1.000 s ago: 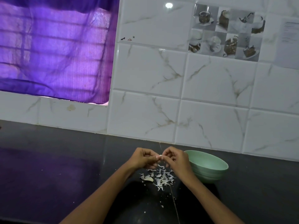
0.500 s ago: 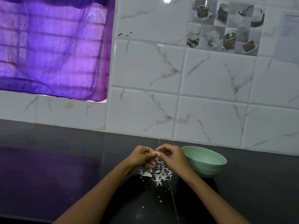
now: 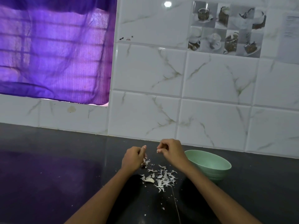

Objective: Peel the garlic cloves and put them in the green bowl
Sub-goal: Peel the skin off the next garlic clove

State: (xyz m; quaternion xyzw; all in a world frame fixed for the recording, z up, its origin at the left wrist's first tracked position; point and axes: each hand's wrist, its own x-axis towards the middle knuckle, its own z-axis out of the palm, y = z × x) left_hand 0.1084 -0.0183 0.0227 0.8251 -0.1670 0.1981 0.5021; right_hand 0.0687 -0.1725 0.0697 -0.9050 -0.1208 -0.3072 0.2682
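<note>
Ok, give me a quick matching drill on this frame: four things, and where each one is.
Things:
1. green bowl
2. garlic skins
3. purple curtain
4. tea-and-cake picture tile

Places:
A. upper left, over the window
B. on the dark counter between the forearms
C. upper right, on the wall
D. just right of the right hand

Pairs: 1-D, 2-B, 3-A, 4-C

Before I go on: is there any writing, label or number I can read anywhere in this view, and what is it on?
Nothing is legible.
Paper sheet on the wall tiles, upper right: lines of print, too small and blurred to read.
Small dark marks on the tile beside the purple curtain: too small to tell whether they are writing.
Green bowl: no visible text.
</note>
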